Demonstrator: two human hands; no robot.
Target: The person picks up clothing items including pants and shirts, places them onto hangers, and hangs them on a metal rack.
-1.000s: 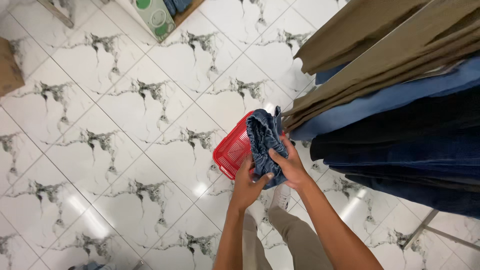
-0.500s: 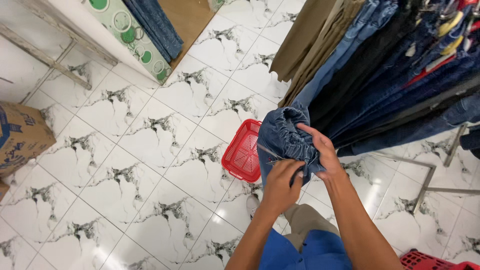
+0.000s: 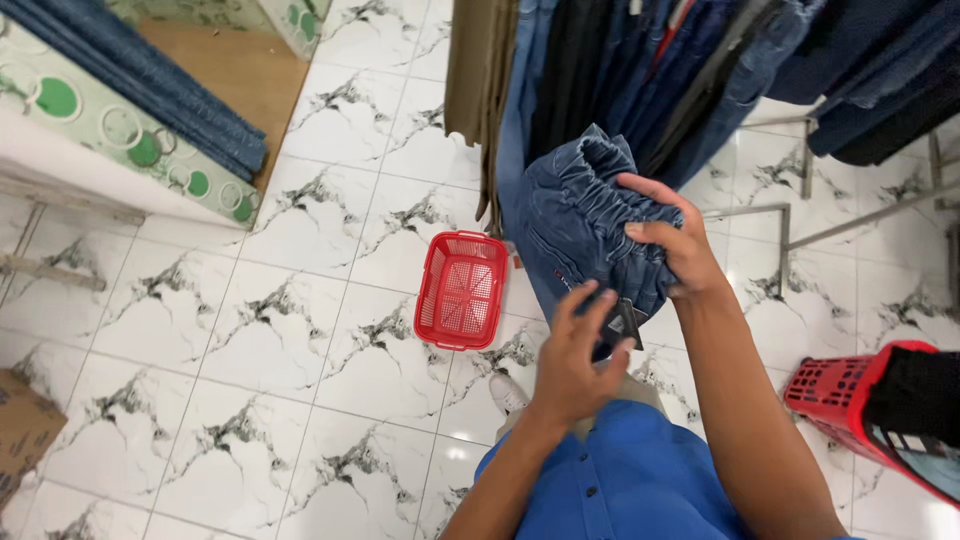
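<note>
View from above onto a shop floor of glossy white tiles (image 3: pixel 300 330) with grey marble veining, laid diagonally to the frame and reflecting the overhead light. The right hand (image 3: pixel 672 240) is closed around the gathered waistband of a pair of blue jeans (image 3: pixel 575 225), fingers curled over the bunched denim and thumb underneath, holding the garment up at chest height in front of the person's blue shirt (image 3: pixel 630 480). The left hand (image 3: pixel 578 355) is partly open below it, fingers spread and fingertips touching a small dark tag (image 3: pixel 628 320) at the lower edge of the jeans; whether it pinches the tag cannot be told. Behind the jeans, a rail of hanging trousers (image 3: pixel 640 80) in blue, black and tan fills the top of the view, with metal rack legs (image 3: pixel 790 210) standing on the tiles to the right. A red plastic basket (image 3: pixel 462 290) sits empty on the floor just left of the jeans. A second red basket (image 3: pixel 850 400), holding dark cloth, lies at the right edge. At upper left, folded denim (image 3: pixel 150 85) rests on a white shelf with green circles (image 3: pixel 150 160); a cardboard box (image 3: pixel 22 430) shows at the lower left.
</note>
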